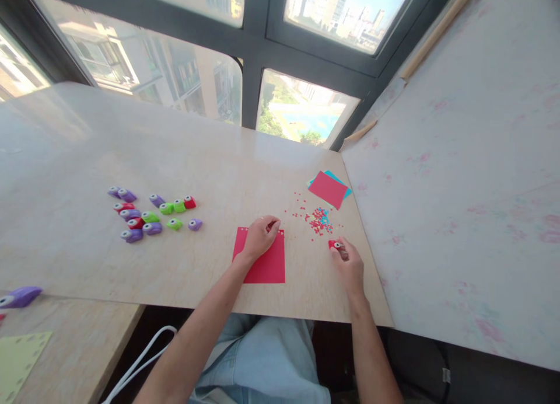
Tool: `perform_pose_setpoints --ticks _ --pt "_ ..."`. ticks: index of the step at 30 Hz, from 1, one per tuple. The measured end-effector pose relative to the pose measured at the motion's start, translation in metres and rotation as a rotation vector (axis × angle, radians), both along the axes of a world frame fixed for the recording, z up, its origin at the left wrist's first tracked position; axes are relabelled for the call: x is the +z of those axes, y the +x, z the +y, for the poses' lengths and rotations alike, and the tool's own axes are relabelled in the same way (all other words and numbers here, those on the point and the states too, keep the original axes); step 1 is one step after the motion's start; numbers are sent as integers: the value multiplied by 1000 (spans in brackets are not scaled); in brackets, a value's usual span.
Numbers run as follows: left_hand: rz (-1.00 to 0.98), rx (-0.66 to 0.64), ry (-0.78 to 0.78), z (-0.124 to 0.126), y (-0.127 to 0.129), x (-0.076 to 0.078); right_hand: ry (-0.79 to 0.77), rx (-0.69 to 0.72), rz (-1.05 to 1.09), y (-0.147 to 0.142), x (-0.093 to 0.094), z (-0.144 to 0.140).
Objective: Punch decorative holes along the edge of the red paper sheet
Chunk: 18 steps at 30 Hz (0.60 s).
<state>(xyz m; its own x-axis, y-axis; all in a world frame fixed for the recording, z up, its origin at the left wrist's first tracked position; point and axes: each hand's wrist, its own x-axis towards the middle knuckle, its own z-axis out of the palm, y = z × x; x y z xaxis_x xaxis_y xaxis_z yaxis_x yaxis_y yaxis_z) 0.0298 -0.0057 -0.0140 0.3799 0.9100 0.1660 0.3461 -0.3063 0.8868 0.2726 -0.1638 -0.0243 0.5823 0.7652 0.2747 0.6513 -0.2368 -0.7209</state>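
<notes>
A red sheet of paper (266, 268) with a row of small punched holes along its top edge lies on the table in front of me. My left hand (259, 237) rests over its upper part, fingers curled together near the top right corner. What those fingers hold, if anything, is hidden. Off to the right, my right hand (350, 265) grips a small red craft punch (333, 245) between thumb and fingers, apart from the sheet. Just beyond that punch is a scattered heap of tiny red and blue paper cut-outs (321, 221).
Several purple, green and red craft punches (151, 217) stand in a group at left. Red and blue paper sheets (329, 189) are stacked near the right wall (459, 176). Another purple punch (21, 298) and a yellow-green punched sheet (21, 363) lie at lower left. Windows line the back.
</notes>
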Motion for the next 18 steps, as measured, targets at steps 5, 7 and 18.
perform_pose_setpoints --ticks 5,7,18 --pt "0 -3 17 0 0 -1 -88 314 1 -37 17 1" --pt "8 -7 7 -1 1 0 -133 415 20 -48 24 5" --pt "134 -102 107 -4 -2 -4 -295 566 -174 -70 28 69"
